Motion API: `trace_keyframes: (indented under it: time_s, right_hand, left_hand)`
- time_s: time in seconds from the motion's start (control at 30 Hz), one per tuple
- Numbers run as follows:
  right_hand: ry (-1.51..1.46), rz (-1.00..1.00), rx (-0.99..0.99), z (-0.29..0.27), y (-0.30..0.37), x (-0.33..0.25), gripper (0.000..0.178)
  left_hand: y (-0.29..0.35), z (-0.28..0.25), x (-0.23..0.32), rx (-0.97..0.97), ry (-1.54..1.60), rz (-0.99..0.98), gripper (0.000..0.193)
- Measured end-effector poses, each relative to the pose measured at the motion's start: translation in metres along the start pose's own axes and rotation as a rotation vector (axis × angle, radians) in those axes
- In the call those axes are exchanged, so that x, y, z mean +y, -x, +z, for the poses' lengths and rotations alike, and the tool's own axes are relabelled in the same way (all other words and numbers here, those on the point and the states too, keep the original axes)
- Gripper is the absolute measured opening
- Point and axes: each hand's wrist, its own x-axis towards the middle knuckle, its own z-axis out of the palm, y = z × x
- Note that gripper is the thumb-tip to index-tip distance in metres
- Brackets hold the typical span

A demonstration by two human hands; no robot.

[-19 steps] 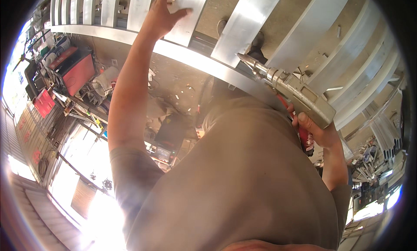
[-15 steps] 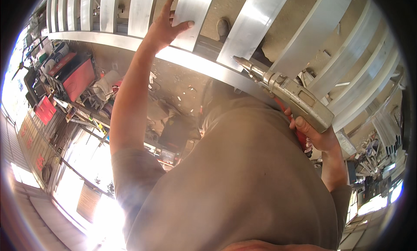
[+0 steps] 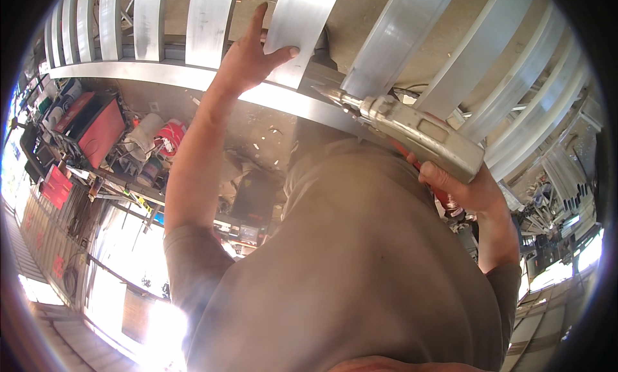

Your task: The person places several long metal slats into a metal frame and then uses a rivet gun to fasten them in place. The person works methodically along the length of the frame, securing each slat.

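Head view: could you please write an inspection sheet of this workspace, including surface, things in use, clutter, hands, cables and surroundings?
Surface: brown floor, seen between metal slats.
Things in use: slatted frame; grey rivet gun, judging by shape.
Clutter: jumbled pieces at far right.
Left hand: thumb and fingers spread at a slat; grip unclear.
Right hand: wrapped around the rivet gun.
Cables: dark coil at left; cable or hose, cannot tell.
Surroundings: corrugated wall, red-and-black case, bright opening.

Glare [image 3: 164, 333] floods lower left — curving distortion (fisheye).
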Motion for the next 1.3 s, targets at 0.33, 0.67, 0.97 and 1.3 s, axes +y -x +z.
trace_keyframes:
  time_s: [0.33,0.67,0.97,1.3]
  right_hand:
    - [0.112,0.177,-0.161,0.018,-0.092,-0.029,0.047]
    - [0.052,0.081,-0.246,0.026,-0.12,-0.03,0.042]
    - [0.087,0.102,-0.249,0.028,-0.123,-0.029,0.035]
    - [0.116,0.059,-0.265,0.027,-0.128,-0.026,0.04]
  left_hand:
    - [-0.013,-0.036,0.077,-0.093,-0.519,-0.023,0.125]
    - [-0.013,-0.035,0.077,-0.117,-0.564,-0.016,0.129]
    - [-0.014,-0.033,0.077,-0.122,-0.617,-0.033,0.128]
    - [-0.01,-0.036,0.085,-0.133,-0.613,-0.045,0.125]
